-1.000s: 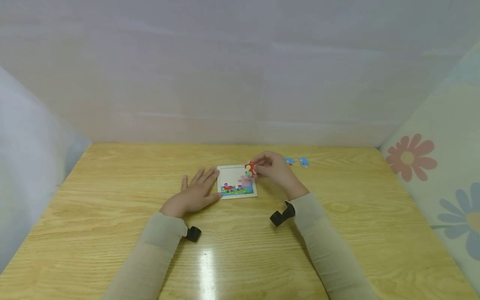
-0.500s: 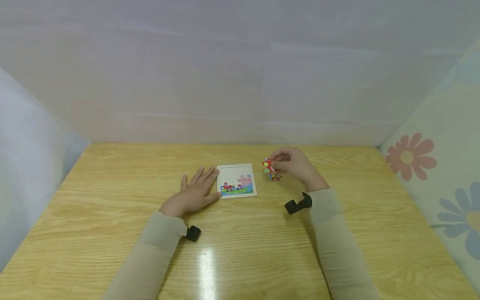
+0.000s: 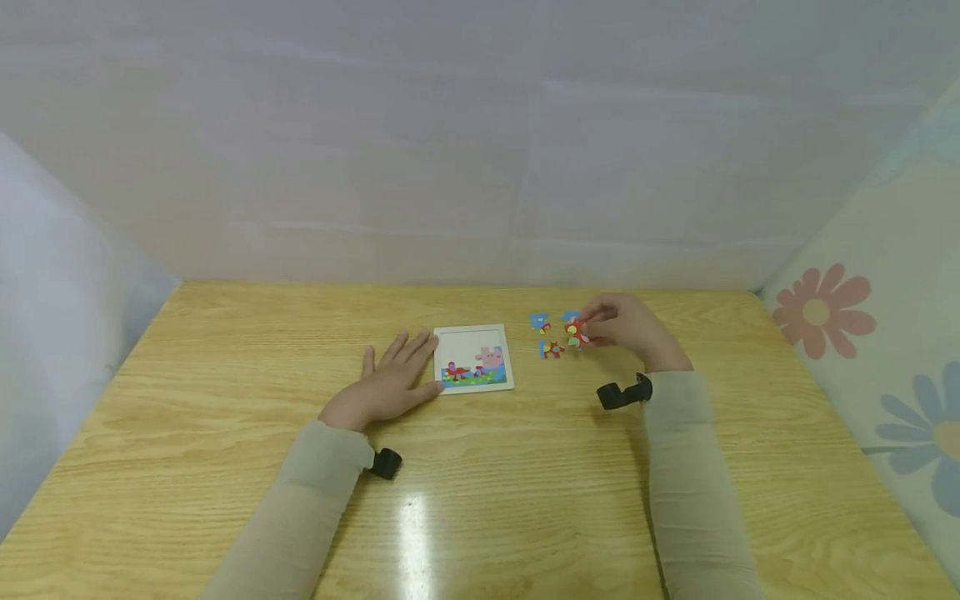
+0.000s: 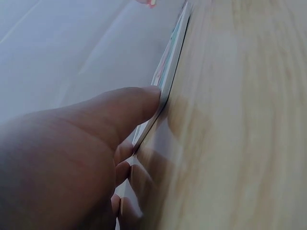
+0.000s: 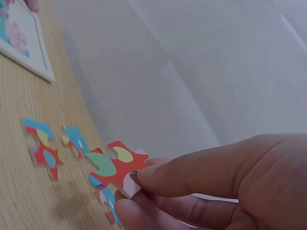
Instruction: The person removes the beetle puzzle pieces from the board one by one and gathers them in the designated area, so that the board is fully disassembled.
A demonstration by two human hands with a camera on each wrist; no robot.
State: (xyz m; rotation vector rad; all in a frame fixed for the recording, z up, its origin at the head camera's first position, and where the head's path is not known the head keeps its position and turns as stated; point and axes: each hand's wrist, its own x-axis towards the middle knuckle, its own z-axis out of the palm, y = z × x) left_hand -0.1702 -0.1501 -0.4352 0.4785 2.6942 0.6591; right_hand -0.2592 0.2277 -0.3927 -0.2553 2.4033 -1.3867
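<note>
A red jigsaw piece (image 5: 125, 167) with green and yellow spots is pinched between the thumb and fingers of my right hand (image 3: 630, 327), raised over the table. Several loose puzzle pieces lie below and beside it, among them a red-and-blue piece (image 3: 552, 350) and a blue piece (image 3: 539, 321). To their left lies a white-framed puzzle board (image 3: 471, 333), its lower part filled with a colourful picture and a pink pig face (image 3: 491, 358). My left hand (image 3: 386, 387) lies with straight, spread fingers, its fingertips and thumb at the board's left edge.
The wooden table (image 3: 480, 500) ends at a pale cloth backdrop (image 3: 480, 167) just behind the pieces. A flower-printed panel (image 3: 847, 400) stands along the right side. Each wrist wears a black camera mount (image 3: 622, 393).
My right hand has moved right, away from the board, carrying the red piece over the loose pieces. More of those pieces now show. The left hand has stayed at the board.
</note>
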